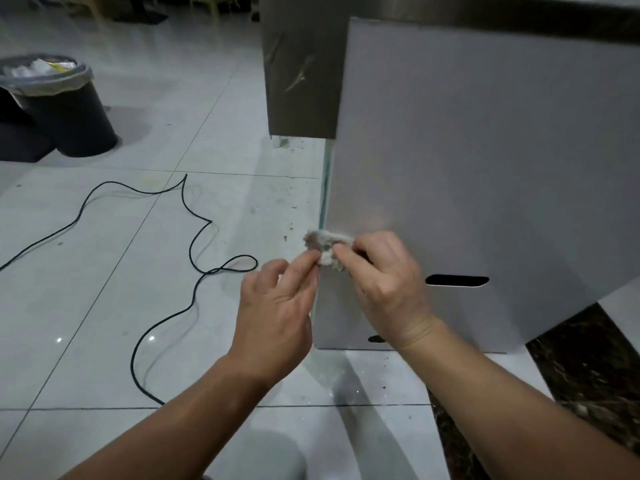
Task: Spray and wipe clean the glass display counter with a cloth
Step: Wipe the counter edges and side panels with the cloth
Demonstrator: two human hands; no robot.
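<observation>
The left grip (277,306) and right grip (384,282) pinch a cloth (325,242). At ten o'clock, a black bin (69,123) holds crumpled paper (38,69).

The left hand (277,306) and right hand (384,282) are bare, as are both wrists and forearms as far as they show; tendons ridge the backs.

- The head view looks forward and down from above the person's own forearms, low over the tiled floor (104,306).
- It is close: the left hand (277,306) and right hand (384,282) fill the lower middle, the cloth (327,245) they hold near centre.
- The wide lens reaches a bin (65,109) at far left and the pale upright side panel (485,150) at right.
</observation>
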